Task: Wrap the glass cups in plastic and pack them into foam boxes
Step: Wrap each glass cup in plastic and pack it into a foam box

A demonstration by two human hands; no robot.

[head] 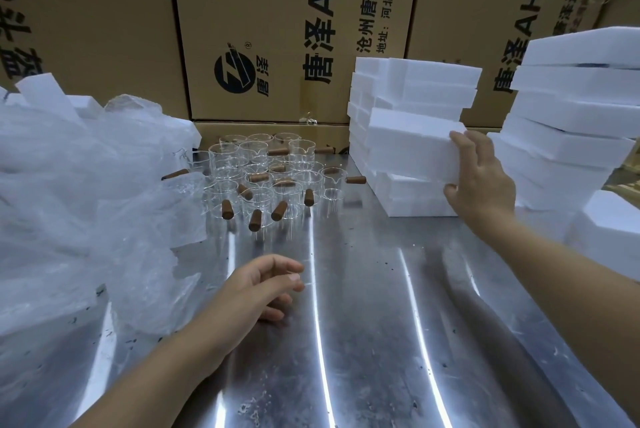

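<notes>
Steel table (pixel 363 341), foam box (pixel 412 147) gripped, cartons (pixel 277 29) printed 唐泽AH4

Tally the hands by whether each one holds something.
Holding something: 1, the right hand, gripping a foam box in the stack
Holding nothing: 1, the left hand, fingers loosely curled
Total: 2 hands

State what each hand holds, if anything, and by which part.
The right hand grips a white foam box, part-way up a stack, by its right end. The left hand holds nothing.
</notes>
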